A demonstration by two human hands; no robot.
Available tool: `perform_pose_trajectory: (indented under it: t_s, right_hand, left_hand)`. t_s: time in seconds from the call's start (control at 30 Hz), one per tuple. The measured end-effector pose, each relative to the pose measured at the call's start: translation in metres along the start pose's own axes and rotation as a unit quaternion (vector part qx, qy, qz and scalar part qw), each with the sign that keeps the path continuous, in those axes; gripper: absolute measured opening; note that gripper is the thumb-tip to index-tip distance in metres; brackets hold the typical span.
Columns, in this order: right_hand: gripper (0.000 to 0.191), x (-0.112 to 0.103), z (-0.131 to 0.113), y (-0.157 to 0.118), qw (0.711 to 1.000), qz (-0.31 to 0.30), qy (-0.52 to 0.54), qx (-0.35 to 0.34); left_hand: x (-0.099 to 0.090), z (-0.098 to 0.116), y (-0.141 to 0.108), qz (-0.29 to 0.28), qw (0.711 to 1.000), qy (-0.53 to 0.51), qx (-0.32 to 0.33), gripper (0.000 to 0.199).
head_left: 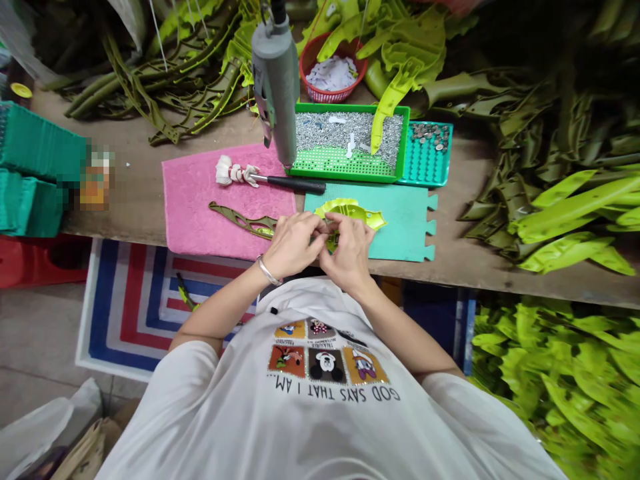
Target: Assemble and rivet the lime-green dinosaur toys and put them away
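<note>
**Item 1:** lime-green moulded plastic leaf piece (pixel 351 213), held low over the teal foam mat with puzzle-cut edges (pixel 403 223). Its centre is largely hidden by the fingers, so the exact point of contact is hard to make out.

**Item 2:** left hand (pixel 293 245), silver bangle (pixel 268 270) at the wrist. Its grip is pressed inward, pinching the leaf piece's near edge.

**Item 3:** right hand (pixel 349 253), likewise closed in a pinch on the same piece, fingertips almost meeting those of the left.

**Nearby on the wooden surface (pixel 133 190):**
- Olive-green plastic stem strip (pixel 241 221), lying on a pink terry towel (pixel 195 200), just beside the left hand.
- Black-handled tool with a white cloth-bound head (pixel 295 185), also on the towel (its head wrapped and tied).
- Bright green tray (pixel 350 109) heaped with small silver screws.
- Teal perforated tray (pixel 430 160) bearing metal discs.
- Grey cylindrical power tool (pixel 276 80), suspended above the trays.
- Red plastic basket (pixel 313 73) of white scraps.

**Beyond:** heaped green leaf pieces (pixel 570 207) cover the surface's right end.
</note>
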State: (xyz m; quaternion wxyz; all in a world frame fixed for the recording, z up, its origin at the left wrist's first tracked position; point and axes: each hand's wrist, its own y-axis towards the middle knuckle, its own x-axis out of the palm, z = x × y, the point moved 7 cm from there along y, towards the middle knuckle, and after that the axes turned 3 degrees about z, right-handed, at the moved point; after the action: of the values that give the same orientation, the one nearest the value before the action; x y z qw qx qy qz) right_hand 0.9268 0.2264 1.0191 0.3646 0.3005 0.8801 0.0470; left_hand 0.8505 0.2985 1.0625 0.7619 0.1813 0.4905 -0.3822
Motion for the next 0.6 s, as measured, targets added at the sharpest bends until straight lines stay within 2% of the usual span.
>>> perform_pose_trajectory:
  t_s: [0.2, 0.37, 0.6]
  right_hand:
    - [0.047, -0.010, 0.006, 0.001, 1.000, -0.020, 0.011, -0.013]
    - [0.028, -0.015, 0.014, 0.000, 0.999, -0.013, 0.026, -0.033]
    - [0.011, -0.023, 0.018, -0.005, 0.993, 0.016, 0.044, -0.106]
  left_hand:
    - [0.002, -0.004, 0.005, -0.005, 1.000, -0.005, 0.002, 0.010]
    - [0.008, -0.008, 0.007, -0.025, 0.999, 0.034, -0.032, 0.012]
    - [0.017, -0.003, 0.010, -0.067, 0.996, 0.060, -0.023, 0.016]
